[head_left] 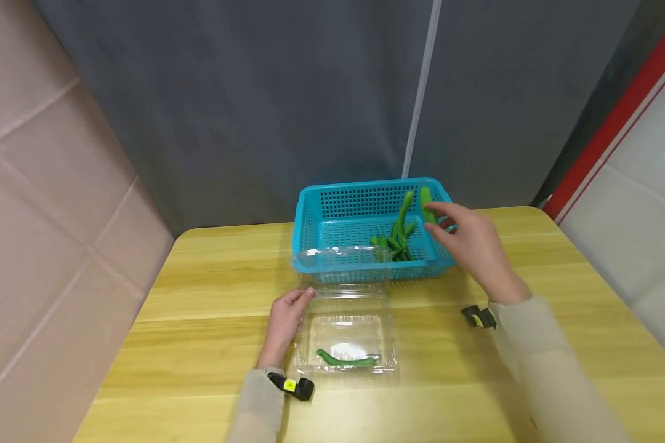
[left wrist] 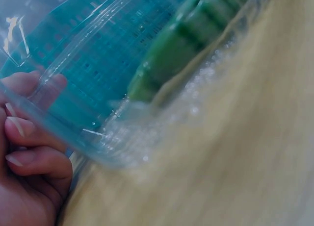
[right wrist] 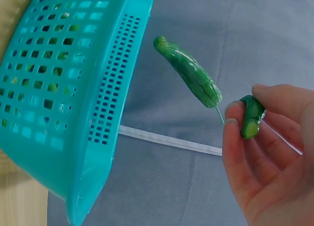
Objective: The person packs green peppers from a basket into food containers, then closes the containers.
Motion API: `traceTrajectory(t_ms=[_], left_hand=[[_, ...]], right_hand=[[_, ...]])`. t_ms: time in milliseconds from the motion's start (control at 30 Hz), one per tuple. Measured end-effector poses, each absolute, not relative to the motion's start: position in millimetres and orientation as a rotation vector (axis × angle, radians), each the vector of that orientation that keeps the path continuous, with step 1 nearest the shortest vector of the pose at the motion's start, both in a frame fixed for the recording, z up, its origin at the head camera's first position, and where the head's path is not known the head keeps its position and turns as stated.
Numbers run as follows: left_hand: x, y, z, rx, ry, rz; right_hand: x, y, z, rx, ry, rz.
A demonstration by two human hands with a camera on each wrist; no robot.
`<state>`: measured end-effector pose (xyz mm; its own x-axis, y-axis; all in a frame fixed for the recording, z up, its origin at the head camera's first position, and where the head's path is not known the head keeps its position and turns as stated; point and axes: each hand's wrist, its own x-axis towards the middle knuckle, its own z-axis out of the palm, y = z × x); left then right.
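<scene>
My right hand (head_left: 468,243), raised over the right end of a blue plastic basket (head_left: 332,267), pinches a green pepper (right wrist: 252,115) between thumb and fingers. A longer green pepper (right wrist: 191,74) hangs beside it on a thin string in the right wrist view. Several more green peppers (head_left: 400,231) lie heaped in the basket's right part. My left hand (head_left: 287,317) grips the left edge of a clear plastic clamshell box (head_left: 346,326) near its hinge, fingers curled at the plastic. One slim green pepper (head_left: 346,360) lies along the box's front side.
The raised lid (head_left: 343,258) of the box overlaps the basket's front wall in the head view. Beneath everything is a yellow wood-grain table (head_left: 216,344). A dark grey curtain (head_left: 244,111) stands behind it, with light panels (head_left: 50,215) at the sides.
</scene>
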<state>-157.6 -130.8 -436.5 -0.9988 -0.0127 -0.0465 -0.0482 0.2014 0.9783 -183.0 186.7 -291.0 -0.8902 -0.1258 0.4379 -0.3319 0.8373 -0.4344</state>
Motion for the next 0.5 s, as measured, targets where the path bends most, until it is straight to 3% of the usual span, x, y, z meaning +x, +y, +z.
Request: traceTrajectory(t_ms=[500], left_hand=[[-158,-130,-437,-0.068,2.424,1.966]], right_hand=[[-165,179,-297,0.355,-2.476,0.854]])
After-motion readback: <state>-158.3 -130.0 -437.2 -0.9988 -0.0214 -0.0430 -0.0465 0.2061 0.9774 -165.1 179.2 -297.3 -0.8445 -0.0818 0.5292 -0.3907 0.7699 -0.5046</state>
